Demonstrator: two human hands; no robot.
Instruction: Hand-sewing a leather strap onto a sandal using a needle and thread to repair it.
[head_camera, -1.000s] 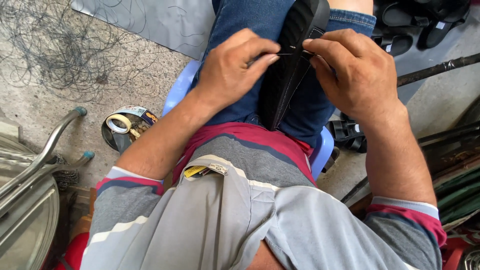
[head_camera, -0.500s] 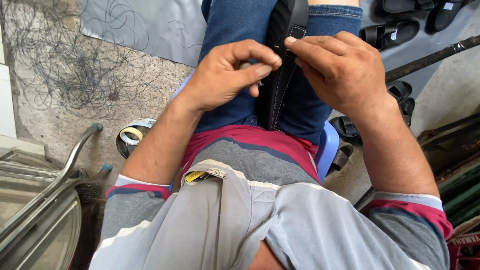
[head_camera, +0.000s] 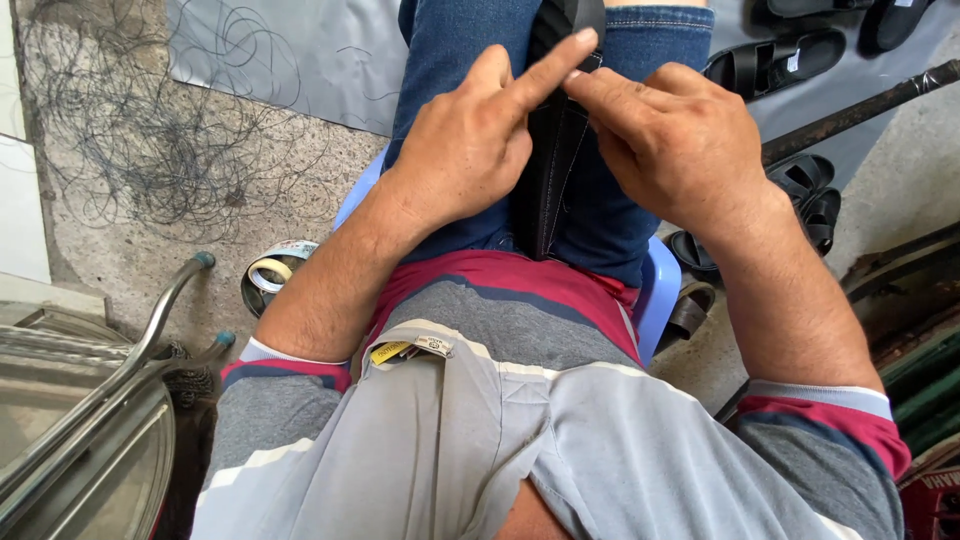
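Left hand rests on the black sandal clamped upright between the jeans-clad knees, forefinger stretched toward one o'clock, its tip meeting the right hand. Right fingers curl closed at the sandal's upper edge, perhaps pinching a thread, though the view is too poor to tell. More sandals lie at two o'clock; tape rolls sit at nine.
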